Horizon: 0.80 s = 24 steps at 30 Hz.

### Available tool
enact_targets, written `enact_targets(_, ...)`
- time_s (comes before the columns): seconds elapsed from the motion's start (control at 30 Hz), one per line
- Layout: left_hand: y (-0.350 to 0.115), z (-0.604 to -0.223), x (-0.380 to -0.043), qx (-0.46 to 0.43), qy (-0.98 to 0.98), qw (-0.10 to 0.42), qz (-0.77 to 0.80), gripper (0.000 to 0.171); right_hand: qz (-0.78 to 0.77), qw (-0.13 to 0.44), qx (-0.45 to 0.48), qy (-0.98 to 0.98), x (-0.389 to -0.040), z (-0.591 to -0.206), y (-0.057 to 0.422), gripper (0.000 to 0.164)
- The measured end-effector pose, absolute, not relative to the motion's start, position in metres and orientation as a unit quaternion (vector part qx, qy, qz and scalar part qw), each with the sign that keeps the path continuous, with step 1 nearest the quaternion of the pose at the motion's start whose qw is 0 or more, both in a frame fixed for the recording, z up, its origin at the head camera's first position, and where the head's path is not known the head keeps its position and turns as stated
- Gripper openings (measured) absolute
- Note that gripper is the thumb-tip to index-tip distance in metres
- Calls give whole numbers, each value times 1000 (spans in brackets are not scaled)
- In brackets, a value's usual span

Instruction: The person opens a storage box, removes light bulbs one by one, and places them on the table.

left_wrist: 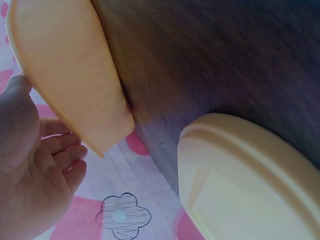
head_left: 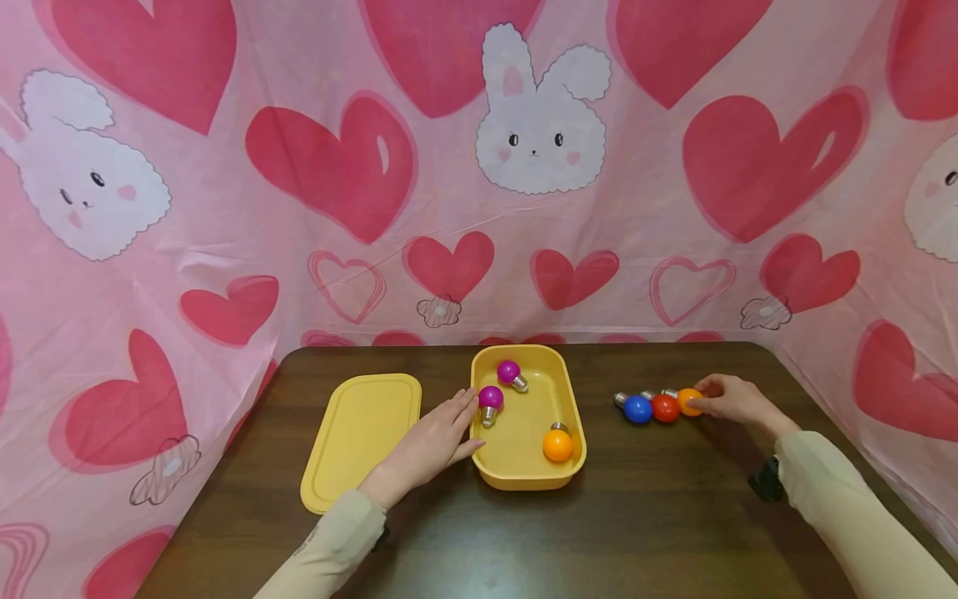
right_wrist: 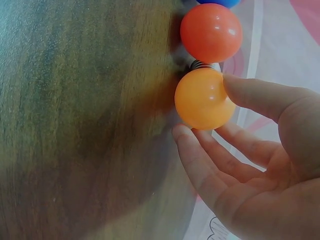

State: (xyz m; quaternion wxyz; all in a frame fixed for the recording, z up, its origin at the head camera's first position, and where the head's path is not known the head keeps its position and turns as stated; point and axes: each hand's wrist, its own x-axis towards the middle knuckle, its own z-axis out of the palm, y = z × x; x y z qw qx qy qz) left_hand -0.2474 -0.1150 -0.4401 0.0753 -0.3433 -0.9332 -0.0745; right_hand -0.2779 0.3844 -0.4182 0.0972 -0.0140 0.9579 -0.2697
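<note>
My left hand [head_left: 437, 437] lies at the left rim of a yellow plastic box [head_left: 527, 482], its fingers extended along the edge. The left wrist view shows this hand [left_wrist: 45, 160] beside the box wall [left_wrist: 70, 65]. Inside the box are two purple light bulbs [head_left: 509, 372] and an orange one [head_left: 557, 445]. Over on the right, my right hand [head_left: 737, 402] pinches another orange light bulb [right_wrist: 205, 99] between thumb and fingers. That bulb is on the table, close beside a red bulb [head_left: 665, 408], with a blue bulb [head_left: 638, 409] at the row's left end.
A flat yellow lid [head_left: 362, 433] lies left of the box on the dark wooden table [head_left: 599, 541]. Behind the table and along its sides hangs a pink cloth [head_left: 449, 208] printed with hearts and rabbits.
</note>
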Motion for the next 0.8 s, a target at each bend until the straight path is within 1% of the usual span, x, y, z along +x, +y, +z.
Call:
enact_targets(0.27,-115,-440,-246,-344,-932,80,-78,72,-277,98,-15,956,-278,-417,386,57)
enact_targets(0.8,-116,-441,-247,-345,-932,73,-84,72,-279,95,-14,956,-278,-414,384,47)
